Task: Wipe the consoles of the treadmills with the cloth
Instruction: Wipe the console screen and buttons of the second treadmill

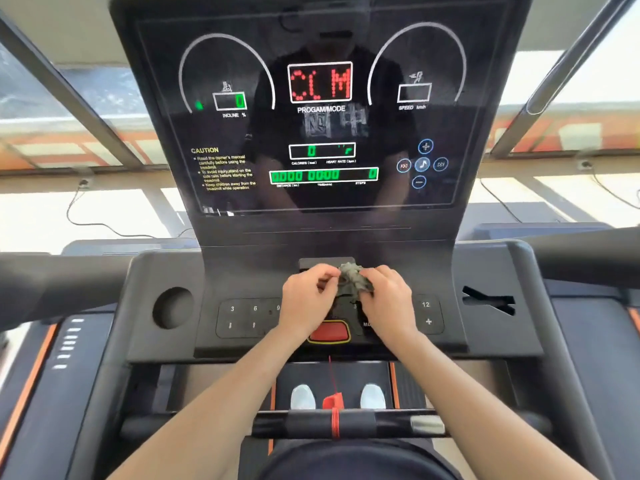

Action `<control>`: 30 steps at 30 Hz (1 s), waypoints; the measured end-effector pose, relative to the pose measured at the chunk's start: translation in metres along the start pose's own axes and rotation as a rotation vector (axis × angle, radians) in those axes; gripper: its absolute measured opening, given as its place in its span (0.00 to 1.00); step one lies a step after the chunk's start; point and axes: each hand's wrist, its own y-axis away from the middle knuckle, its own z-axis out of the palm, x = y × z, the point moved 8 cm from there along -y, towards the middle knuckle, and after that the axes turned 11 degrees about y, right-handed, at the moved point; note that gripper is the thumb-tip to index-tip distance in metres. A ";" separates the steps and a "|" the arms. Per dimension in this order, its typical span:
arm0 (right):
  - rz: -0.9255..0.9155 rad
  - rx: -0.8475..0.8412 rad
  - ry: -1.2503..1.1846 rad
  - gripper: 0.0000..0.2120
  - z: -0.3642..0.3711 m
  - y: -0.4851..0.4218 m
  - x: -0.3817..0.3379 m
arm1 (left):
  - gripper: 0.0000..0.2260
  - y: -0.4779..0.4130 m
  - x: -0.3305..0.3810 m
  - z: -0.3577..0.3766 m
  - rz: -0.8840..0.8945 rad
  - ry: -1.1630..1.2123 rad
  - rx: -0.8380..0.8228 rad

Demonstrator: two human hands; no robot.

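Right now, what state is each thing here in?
cloth, crumpled, held between both hands.
left hand, pinching the cloth.
right hand, gripping the cloth.
console, lit, red letters, green zeros.
red cord, wound round the front bar.

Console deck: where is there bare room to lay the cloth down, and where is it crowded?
Bare deck lies between the right keypad and the cross-shaped slot, and a narrower strip between the round recess and the left keypad. The centre is crowded: left hand and right hand hold the cloth by the red button.
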 end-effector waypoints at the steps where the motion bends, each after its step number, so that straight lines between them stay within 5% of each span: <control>1: 0.043 0.007 0.000 0.14 -0.004 -0.004 0.011 | 0.07 -0.001 0.001 -0.011 0.044 -0.047 0.066; 3: 0.129 0.062 -0.015 0.15 -0.019 -0.009 0.034 | 0.09 -0.003 0.003 -0.030 0.124 -0.167 0.171; 6: 0.159 0.138 -0.011 0.21 -0.037 -0.018 0.048 | 0.14 -0.007 -0.004 -0.034 0.158 -0.284 0.116; 13: -0.205 0.137 0.049 0.12 -0.007 -0.029 -0.028 | 0.21 -0.002 -0.008 -0.023 0.183 -0.356 0.026; 18: -0.470 0.030 0.067 0.25 0.017 -0.042 -0.079 | 0.18 -0.002 -0.011 -0.037 0.133 -0.362 0.057; 22: -0.564 -0.015 -0.030 0.19 0.024 -0.038 -0.097 | 0.18 0.001 -0.017 -0.044 0.116 -0.364 0.045; 30: -0.342 0.183 0.093 0.12 -0.009 -0.030 0.001 | 0.22 0.003 -0.025 -0.044 0.106 -0.362 0.007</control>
